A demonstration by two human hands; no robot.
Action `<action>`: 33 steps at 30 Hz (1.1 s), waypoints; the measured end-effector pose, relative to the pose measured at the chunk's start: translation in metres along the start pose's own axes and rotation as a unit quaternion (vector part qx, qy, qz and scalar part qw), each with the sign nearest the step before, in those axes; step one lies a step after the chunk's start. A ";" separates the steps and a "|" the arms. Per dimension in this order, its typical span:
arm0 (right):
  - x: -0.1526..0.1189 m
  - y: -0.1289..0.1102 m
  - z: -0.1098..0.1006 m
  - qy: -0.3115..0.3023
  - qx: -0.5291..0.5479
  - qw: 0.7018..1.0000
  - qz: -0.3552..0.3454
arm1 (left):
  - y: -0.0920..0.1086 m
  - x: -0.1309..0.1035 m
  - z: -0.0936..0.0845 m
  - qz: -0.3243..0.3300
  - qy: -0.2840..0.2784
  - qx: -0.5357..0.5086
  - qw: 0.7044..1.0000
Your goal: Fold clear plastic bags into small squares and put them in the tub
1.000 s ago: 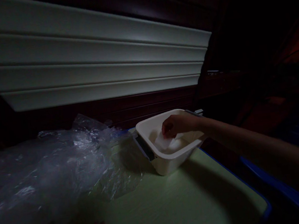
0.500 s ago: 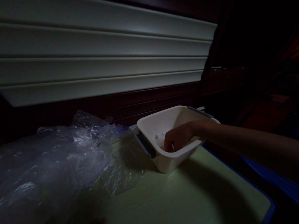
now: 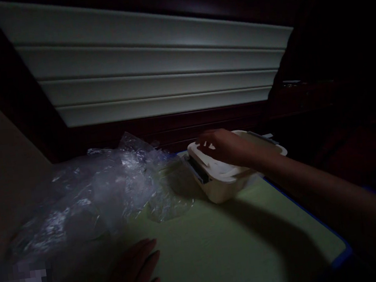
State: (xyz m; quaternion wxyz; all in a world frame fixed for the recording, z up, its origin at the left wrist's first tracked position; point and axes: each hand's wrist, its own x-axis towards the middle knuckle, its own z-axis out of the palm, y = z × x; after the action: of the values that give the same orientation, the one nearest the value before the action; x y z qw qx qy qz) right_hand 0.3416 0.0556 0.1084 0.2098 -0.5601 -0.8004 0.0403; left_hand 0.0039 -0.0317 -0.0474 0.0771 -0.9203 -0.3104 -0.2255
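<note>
A white plastic bin (image 3: 220, 192) with dark grey handles stands at the far side of the pale green tabletop. Over its near left part my right hand (image 3: 224, 148) is closed, with curled fingers gripping a white flat piece (image 3: 218, 167) at the level of the rim. The dimness hides what kind of piece it is. Low in the head view, my left hand (image 3: 135, 276) lies at the near part of the table with its fingers stretched and apart, holding nothing. Part of that hand is lost in shadow.
Crumpled clear plastic wrap (image 3: 111, 186) spreads over the left part of the table (image 3: 214, 251), up to the bin. Behind rises a dark wooden frame with pale slats (image 3: 166, 66). The table has a blue edge (image 3: 341, 254) on the right.
My right hand has risen from inside the bin to its rim, bringing up the white piece. My left hand has come further into view. The view has shifted left.
</note>
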 end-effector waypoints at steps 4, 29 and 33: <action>-0.022 -0.050 0.021 0.168 -0.044 0.969 -0.177 | 0.007 0.005 -0.009 0.020 0.025 -0.004 0.999; -0.073 -0.060 0.157 0.213 0.296 0.931 -0.024 | 0.016 0.003 -0.003 -0.017 0.000 -0.082 0.996; -0.082 -0.071 0.146 0.247 0.387 0.888 0.014 | 0.016 0.007 -0.005 -0.126 0.020 -0.171 0.977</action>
State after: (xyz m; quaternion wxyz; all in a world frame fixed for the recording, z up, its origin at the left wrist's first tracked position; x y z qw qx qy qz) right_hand 0.2468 -0.0202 -0.0268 0.6003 -0.4372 -0.6360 0.2100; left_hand 0.0171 -0.0421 -0.0397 -0.1042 -0.8687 -0.3791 -0.3012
